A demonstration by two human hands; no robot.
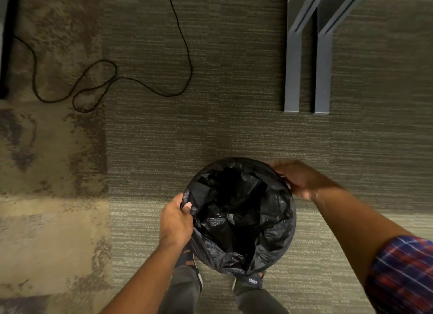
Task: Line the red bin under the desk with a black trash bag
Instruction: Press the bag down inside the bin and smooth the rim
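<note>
A round bin stands on the carpet just in front of my feet, seen from straight above. A black trash bag fills its inside and is folded over the whole rim, so none of the bin's red shows. My left hand pinches the bag's edge at the left rim, thumb inside. My right hand grips the bag over the far right rim.
Two grey desk legs stand on the carpet beyond the bin to the right. A black cable loops across the floor at the upper left, next to a dark upright panel. My shoes touch the bin's near side.
</note>
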